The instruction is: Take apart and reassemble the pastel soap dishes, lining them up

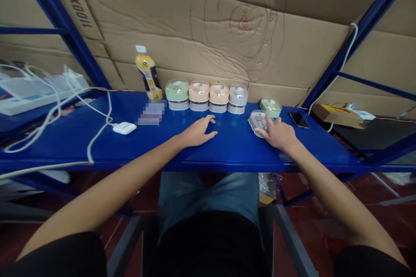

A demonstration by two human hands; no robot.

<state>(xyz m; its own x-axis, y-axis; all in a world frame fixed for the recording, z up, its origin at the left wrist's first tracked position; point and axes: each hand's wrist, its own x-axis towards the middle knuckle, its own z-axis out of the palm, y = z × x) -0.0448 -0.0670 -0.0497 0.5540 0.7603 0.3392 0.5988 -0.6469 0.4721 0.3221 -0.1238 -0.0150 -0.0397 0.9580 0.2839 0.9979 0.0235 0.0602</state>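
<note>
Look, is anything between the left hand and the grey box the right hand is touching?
Nothing visible is in the way: only blue tabletop lies between the left hand and that grey box.

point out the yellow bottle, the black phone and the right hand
yellow bottle [150, 75]: head view, on its labelled body
black phone [299, 119]: head view, on its screen
right hand [280, 133]: head view, on the back of the hand

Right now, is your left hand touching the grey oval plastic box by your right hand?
Apart: the head view shows blue tabletop between the left hand and the grey box.
</note>
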